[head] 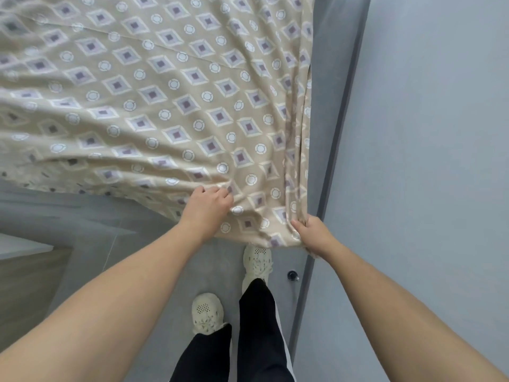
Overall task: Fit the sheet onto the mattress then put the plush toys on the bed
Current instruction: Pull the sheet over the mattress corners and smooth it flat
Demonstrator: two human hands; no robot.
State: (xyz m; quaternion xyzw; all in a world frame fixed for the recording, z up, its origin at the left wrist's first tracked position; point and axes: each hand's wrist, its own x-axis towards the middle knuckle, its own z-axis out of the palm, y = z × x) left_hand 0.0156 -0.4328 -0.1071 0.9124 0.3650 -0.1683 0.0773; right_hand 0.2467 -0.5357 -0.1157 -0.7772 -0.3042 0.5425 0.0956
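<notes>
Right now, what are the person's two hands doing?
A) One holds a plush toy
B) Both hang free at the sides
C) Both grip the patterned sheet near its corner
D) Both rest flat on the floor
C: the left hand and the right hand each have fingers curled into bunched fabric of the patterned sheet near its hanging corner.

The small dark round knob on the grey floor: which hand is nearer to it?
Right. The right hand grips the beige patterned sheet just above the knob in the picture; the left hand grips the sheet farther up and left.
</notes>
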